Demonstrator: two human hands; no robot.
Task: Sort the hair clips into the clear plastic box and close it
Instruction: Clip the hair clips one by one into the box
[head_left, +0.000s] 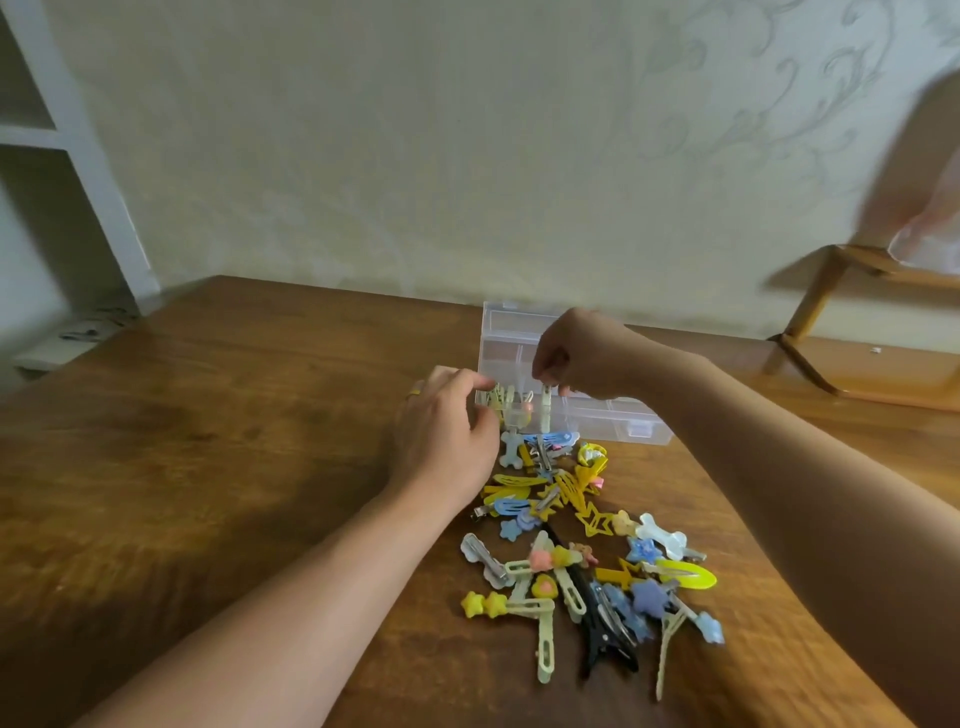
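Note:
A clear plastic box with compartments stands open on the wooden table, its lid raised at the back. Pale yellow clips stand in its left compartment. My right hand hovers over the box and pinches a pale yellow clip that hangs down into it. My left hand rests at the box's left end, fingers curled against its wall. A pile of hair clips, yellow, blue, white and one black, lies on the table in front of the box.
A wall runs along the table's far edge. White shelving stands at the left. A wooden rack sits at the back right, with a blurred pale shape above it.

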